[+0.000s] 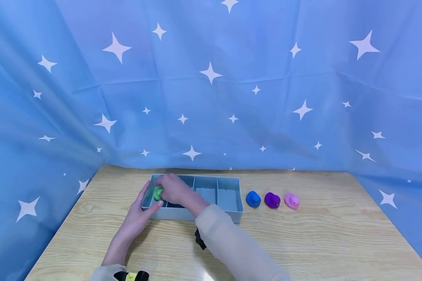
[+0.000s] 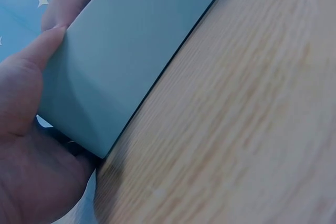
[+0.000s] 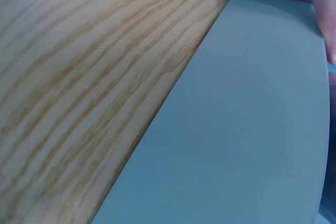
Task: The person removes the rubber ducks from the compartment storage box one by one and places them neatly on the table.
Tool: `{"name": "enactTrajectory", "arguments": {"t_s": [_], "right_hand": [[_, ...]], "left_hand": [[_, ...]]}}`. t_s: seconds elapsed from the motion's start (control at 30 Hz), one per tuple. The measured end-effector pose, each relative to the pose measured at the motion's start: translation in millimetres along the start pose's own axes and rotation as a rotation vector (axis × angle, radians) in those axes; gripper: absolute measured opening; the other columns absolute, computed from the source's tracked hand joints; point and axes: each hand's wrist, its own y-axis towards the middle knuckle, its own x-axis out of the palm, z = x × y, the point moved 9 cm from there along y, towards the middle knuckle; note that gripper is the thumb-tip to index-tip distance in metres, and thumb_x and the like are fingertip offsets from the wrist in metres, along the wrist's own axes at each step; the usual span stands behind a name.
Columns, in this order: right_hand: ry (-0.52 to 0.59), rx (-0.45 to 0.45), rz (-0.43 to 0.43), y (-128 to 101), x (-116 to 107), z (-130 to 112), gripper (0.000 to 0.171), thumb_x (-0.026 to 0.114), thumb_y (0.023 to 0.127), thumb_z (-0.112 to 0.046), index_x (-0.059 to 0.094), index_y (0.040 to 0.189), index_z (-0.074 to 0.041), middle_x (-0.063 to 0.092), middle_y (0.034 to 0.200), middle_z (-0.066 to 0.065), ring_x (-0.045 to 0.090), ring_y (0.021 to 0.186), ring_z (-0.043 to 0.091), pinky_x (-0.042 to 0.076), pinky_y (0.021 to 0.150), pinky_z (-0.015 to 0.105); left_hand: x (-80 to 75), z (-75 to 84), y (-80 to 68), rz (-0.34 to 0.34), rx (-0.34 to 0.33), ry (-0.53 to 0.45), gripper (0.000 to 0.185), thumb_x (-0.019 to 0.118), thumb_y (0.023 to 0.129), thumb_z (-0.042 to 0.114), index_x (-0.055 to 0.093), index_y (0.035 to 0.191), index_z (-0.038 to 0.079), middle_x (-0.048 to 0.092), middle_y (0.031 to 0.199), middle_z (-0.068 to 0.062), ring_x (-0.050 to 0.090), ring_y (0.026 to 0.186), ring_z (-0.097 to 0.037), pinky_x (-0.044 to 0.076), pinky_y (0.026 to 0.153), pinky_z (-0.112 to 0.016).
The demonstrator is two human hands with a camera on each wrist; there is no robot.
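A light blue-grey divided box stands on the table, its compartments in a row. My left hand holds its left end, fingers along the side wall and thumb on the near wall's rim. In the left wrist view, the thumb of that left hand touches the rim. Reaching across the box from the right, my right hand has its curled fingers on a green rubber duck in the leftmost compartment. The hand covers part of the duck. The right wrist view shows mostly the box's near wall.
Right of the box, a blue duck, a purple duck and a pink duck stand in a row on the wooden table. A blue curtain with white stars hangs behind and at both sides.
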Motion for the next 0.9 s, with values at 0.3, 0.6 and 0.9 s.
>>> {"name": "enactTrajectory", "arguments": {"t_s": [0.3,0.6,0.9], "right_hand": [[-0.106,-0.043,-0.051,3.5,2.9,-6.7,0.024,0.073,0.093,-0.003,0.079,0.114,-0.012,0.069,0.094,-0.004,0.052,0.075,0.009,0.042,0.065,0.016],[-0.081,-0.087,-0.049,3.6,2.9,-7.1,0.018,0.075,0.092,-0.002,0.082,0.107,-0.010,0.070,0.089,-0.005,0.052,0.075,0.009,0.043,0.067,0.016],[0.152,-0.091,-0.025,-0.7,4.8,1.9,0.028,0.077,0.093,-0.009,0.076,0.121,-0.008,0.075,0.107,-0.003,0.060,0.088,0.003,0.050,0.075,0.013]], "left_hand": [[0.8,-0.2,0.5,0.000,0.010,0.000,0.090,0.065,0.100,0.045,0.006,0.167,0.029,0.011,0.170,-0.019,0.009,0.154,-0.043,0.014,0.119,-0.067],[0.3,0.0,0.3,0.005,-0.001,0.007,0.092,0.065,0.100,0.048,0.006,0.167,0.029,0.010,0.170,-0.018,0.010,0.154,-0.044,0.014,0.118,-0.069],[-0.3,-0.2,0.5,0.003,0.021,0.001,0.090,0.066,0.100,0.045,0.007,0.167,0.029,0.009,0.170,-0.017,0.009,0.154,-0.043,0.016,0.118,-0.069]]}}
